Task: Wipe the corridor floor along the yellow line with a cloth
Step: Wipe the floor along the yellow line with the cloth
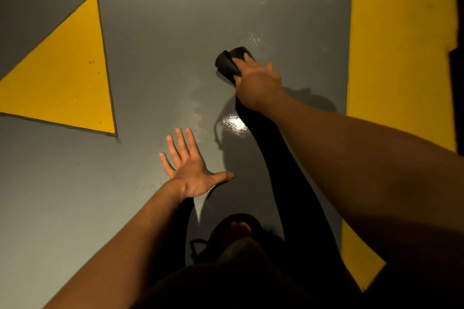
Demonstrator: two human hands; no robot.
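One cloth [229, 61], one yellow line [399, 40], one yellow triangle [70, 75].

Only 1 view is showing: the head camera is looking steeply down from above at the grey floor [155, 40], facing forward along the corridor. It is sitting close, with both forearms entering from the bottom edge and stretching up toward the middle of the frame. The wide lens is bending the edges: the yellow line [399, 40] is running down the right side, and a yellow triangle [67, 75] is filling the left. A foot [239, 229] is showing at the lower centre, directly beneath the camera.
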